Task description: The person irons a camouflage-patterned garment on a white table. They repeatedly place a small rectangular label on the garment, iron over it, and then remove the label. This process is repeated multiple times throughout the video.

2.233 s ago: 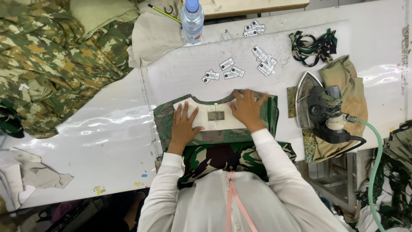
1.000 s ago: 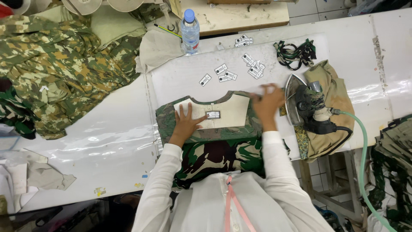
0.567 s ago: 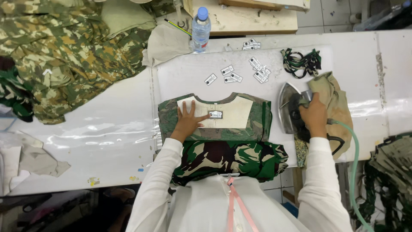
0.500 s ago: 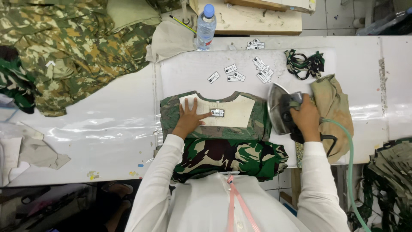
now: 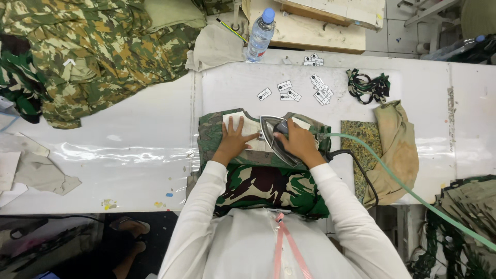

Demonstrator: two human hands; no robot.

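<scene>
1. Centre of the frame: the right hand [image 5: 299, 142] has its fingers wrapped around the handle of a steam iron [image 5: 276, 139], whose soleplate sits flat on the cream inner panel [image 5: 247, 125] of a dark camouflage garment [image 5: 263, 181].
2. The left hand [image 5: 235, 139] lies flat just left of the iron, fingers spread wide, pinning the pale panel to the white table [image 5: 129, 129]. It holds nothing, only presses.
3. The garment is folded at mid-frame; its lower part hangs off the near table edge toward the person's white shirt.
4. Progress, as I read it: the piece is laid out and smoothed and the iron has landed on the panel's right part. The stretch under the left hand looks not yet pressed, so pressing seems only begun.
5. A green hose [image 5: 413, 194] and a black cord [image 5: 361, 173] trail from the iron toward the lower right.
6. Right of the garment: a mottled iron rest pad [image 5: 356, 142] with a tan cloth [image 5: 398, 147] beside it, now bare of the iron.
7. Above: small white labels [image 5: 289, 93] scattered, a bundle of dark straps [image 5: 369, 85] and a water bottle [image 5: 259, 36].
8. Upper left: a heap of lighter camouflage fabric [image 5: 93, 51] lies well apart from the work.
</scene>
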